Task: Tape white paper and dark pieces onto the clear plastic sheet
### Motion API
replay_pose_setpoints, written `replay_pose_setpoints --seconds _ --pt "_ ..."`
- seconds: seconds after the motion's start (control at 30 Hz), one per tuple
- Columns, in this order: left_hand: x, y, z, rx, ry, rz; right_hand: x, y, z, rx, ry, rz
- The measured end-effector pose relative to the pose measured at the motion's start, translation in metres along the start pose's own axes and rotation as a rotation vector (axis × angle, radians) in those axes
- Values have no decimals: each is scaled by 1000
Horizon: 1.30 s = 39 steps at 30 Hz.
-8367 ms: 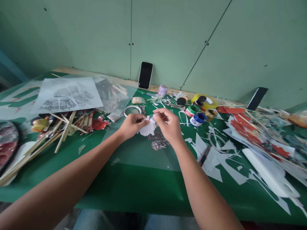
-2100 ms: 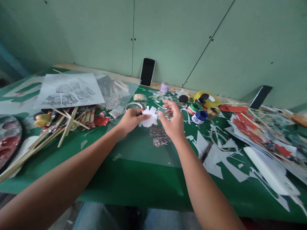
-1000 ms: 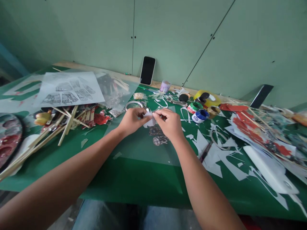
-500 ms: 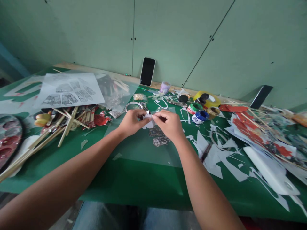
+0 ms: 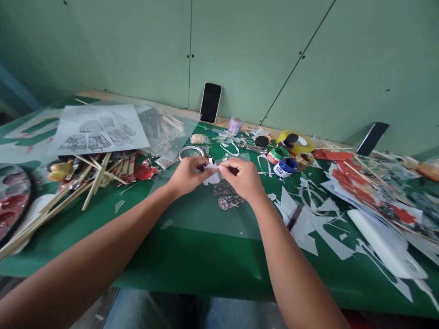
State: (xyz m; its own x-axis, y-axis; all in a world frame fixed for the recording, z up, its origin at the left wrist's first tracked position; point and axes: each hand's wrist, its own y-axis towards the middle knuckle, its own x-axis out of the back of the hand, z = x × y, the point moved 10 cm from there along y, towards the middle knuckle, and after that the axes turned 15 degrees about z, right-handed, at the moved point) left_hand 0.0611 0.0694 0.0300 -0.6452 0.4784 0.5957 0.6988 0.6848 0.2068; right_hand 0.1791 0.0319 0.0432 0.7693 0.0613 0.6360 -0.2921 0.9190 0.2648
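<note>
My left hand (image 5: 190,176) is closed, with thumb and fingers pinching a small piece of white paper (image 5: 213,177). Its upper end looks curled and shows a dark spot. From the other side, the closed fingertips of my right hand (image 5: 243,179) pinch the same paper near its right edge. Just below the hands, cut-out pieces with a dark printed pattern (image 5: 228,202) lie on a clear plastic sheet (image 5: 195,217). My right hand partly hides them.
Paint jars (image 5: 285,167) and a yellow tape roll (image 5: 303,145) stand behind right. Paper scraps (image 5: 310,228), scissors (image 5: 294,218) and a white glue gun (image 5: 386,244) lie right. Left are wooden sticks (image 5: 98,180), a printed sheet (image 5: 103,112) and a palette (image 5: 13,201). A phone (image 5: 210,103) leans on the wall.
Almost nothing differs. Both hands keep their pinch on the white paper, and the view has shifted very slightly.
</note>
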Motion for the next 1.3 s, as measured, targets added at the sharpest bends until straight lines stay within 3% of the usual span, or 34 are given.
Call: replay_pose_setpoints --seconds 0.4,1.3 --pt "-8 4 13 -6 -237 67 2 -2 10 88 -91 -14" --pt "-9 0 4 -12 17 98 -3 -4 17 115 -249 38"
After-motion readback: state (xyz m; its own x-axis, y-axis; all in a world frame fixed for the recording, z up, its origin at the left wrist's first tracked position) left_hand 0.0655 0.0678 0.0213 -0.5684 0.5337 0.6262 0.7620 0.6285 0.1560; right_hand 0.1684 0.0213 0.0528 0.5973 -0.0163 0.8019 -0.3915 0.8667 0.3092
